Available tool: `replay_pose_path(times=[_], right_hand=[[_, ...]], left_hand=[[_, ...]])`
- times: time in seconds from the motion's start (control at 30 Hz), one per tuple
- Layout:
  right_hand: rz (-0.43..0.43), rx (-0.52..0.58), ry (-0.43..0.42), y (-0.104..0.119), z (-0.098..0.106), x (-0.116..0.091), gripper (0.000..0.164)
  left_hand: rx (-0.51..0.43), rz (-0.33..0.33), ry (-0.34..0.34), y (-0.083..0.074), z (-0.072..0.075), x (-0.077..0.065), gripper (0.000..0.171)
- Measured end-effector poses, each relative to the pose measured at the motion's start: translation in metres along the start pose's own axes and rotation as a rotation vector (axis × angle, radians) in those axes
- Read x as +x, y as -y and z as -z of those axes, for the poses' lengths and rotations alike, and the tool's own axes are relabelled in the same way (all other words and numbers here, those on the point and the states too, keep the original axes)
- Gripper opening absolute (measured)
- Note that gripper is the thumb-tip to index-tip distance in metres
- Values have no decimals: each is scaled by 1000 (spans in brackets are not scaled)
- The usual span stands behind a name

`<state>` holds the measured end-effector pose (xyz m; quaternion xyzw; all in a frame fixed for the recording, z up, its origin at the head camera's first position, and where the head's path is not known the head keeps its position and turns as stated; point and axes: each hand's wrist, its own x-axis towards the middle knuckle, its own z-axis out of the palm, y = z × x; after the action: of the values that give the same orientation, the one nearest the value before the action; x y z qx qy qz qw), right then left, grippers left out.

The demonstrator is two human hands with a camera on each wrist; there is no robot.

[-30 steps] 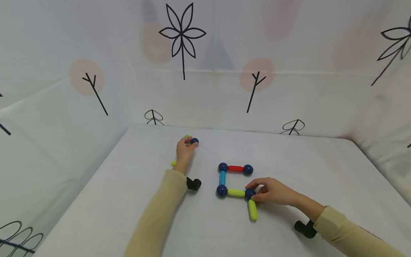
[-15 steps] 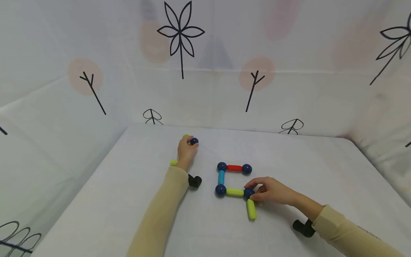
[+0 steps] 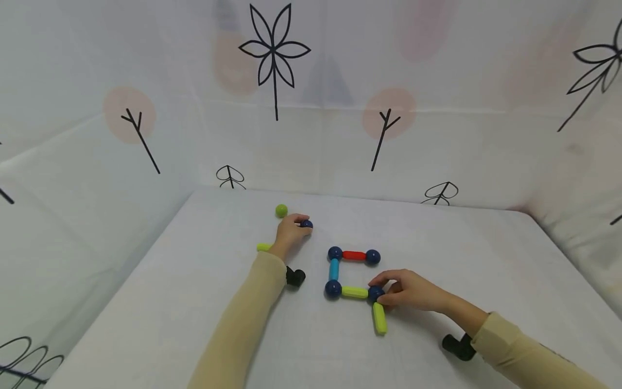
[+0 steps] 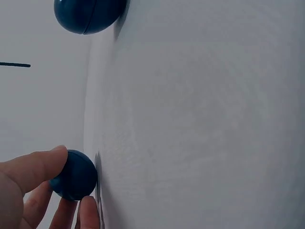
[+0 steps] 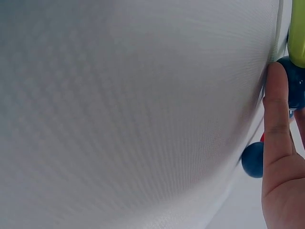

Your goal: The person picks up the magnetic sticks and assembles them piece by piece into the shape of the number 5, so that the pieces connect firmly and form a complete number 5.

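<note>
My left hand [image 3: 290, 234] pinches a dark blue ball [image 3: 306, 223] between thumb and fingers, at the far left of the joined pieces. The same blue ball [image 4: 76, 175] shows in the left wrist view, close to the white surface. With thumb and fingers my right hand [image 3: 413, 290] holds the blue ball [image 3: 376, 294] at the near right corner of the joined shape. From that ball a yellow-green rod [image 3: 380, 319] points toward me. Another yellow-green rod [image 3: 355, 292] links it to a blue ball [image 3: 333, 289]. A light blue rod [image 3: 333, 269] and a red rod [image 3: 353, 255] continue the shape.
A lime green ball [image 3: 281, 210] lies behind my left hand. One more yellow-green rod [image 3: 264, 247] is partly covered by the left wrist. The red rod joins two blue balls, one at the far right end [image 3: 372, 257]. A patterned white cloth [image 3: 311, 151] hangs behind the table.
My left hand has moved right and slightly nearer with the blue ball, which uncovers the lime green ball. The right hand stays on its ball.
</note>
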<state>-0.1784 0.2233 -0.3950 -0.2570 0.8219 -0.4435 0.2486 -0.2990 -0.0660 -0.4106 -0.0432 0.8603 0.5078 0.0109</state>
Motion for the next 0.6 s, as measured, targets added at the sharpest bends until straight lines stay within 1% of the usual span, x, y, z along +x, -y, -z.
replay_pose_path(times=[0.07,0.17,0.27,0.33,0.43,0.6], right_hand=[[-3,-6,-4,-1,0,0,36],[-6,-13,-9,-1,0,-1,36],[-1,-2,-5,-1,0,-1,36],[3,4,-4,-1,0,-1,36],[13,9,-2,0,0,0,36],[14,-12,-3,-1,-1,0,36]], left_hand=[[16,-14,19,-1,-1,-2,35],[32,-12,40,-1,-2,-5,34],[30,-4,53,-2,-3,-9,34],[18,-15,63,-3,-3,-12,34],[-6,-31,89,-6,-3,-19,34],[-13,-62,144,-13,-2,-34,34]])
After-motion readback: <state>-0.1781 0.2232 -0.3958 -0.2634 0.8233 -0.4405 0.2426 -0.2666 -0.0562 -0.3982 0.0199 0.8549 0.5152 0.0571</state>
